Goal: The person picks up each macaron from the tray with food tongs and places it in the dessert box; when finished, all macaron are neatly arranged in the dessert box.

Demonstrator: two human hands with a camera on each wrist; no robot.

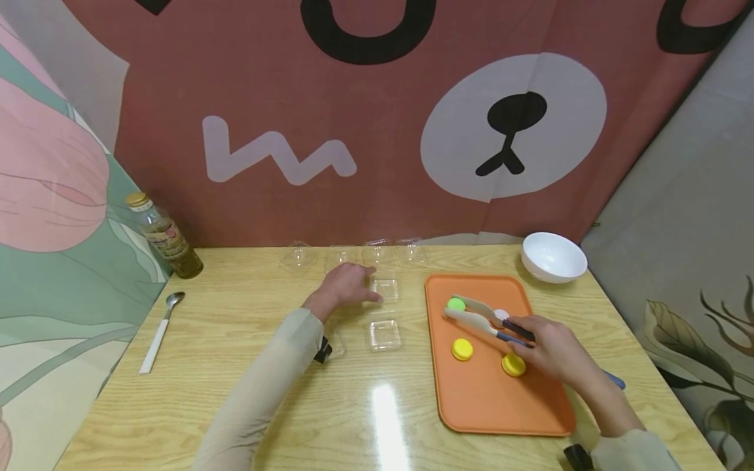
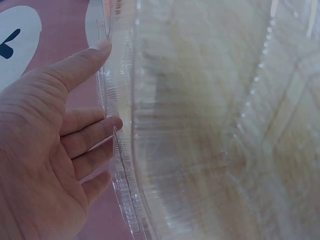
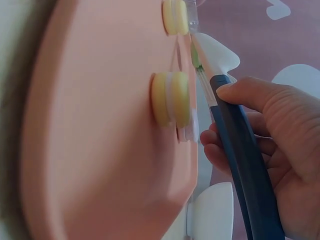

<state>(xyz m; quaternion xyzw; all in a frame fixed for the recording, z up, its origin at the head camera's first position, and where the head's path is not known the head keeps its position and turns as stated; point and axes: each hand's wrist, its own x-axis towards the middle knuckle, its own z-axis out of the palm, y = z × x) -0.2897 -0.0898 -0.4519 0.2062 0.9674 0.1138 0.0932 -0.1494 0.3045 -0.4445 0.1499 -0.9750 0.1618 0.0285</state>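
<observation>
In the head view my right hand (image 1: 550, 347) holds tongs (image 1: 471, 318) with dark blue handles and pale, flat arms. Their tips reach over the orange tray (image 1: 495, 409), on either side of a green macaron (image 1: 456, 304). A pale macaron (image 1: 501, 314) lies partly behind the tongs, and two yellow macarons (image 1: 462, 349) sit nearer the front. My left hand (image 1: 344, 286) is at a small clear plastic container (image 1: 385, 288), thumb and fingers apart at its edge. The left wrist view shows the fingertips (image 2: 116, 123) right at the clear rim.
Another clear container (image 1: 385, 333) stands in front, and several clear plastic pieces (image 1: 377, 252) line the back edge. A white bowl (image 1: 554, 258) is at the back right. On the left are a bottle (image 1: 171, 242) and a white-handled spoon (image 1: 159, 337).
</observation>
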